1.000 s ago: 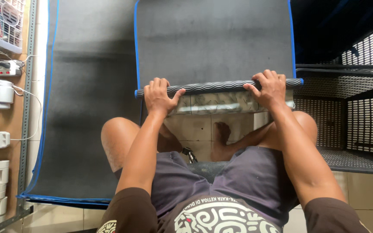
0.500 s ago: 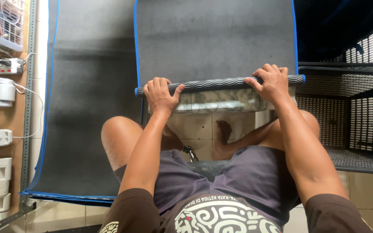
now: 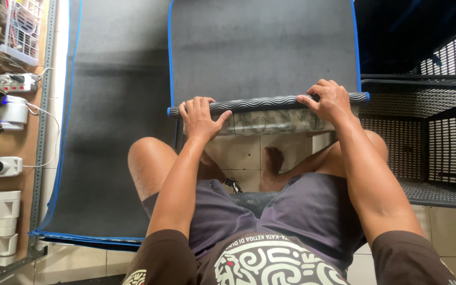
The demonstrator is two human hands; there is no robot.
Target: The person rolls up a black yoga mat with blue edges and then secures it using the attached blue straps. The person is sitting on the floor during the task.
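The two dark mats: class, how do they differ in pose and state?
The nearer mat has its edge curled into a roll under the left hand and right hand; the far mat lies flat, untouched. Both are dark grey with blue edging.

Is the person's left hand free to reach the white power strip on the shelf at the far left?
Probably not right now: the left hand grips the rolled edge of the dark grey blue-trimmed mat, and the white power strip lies well off, across another mat.
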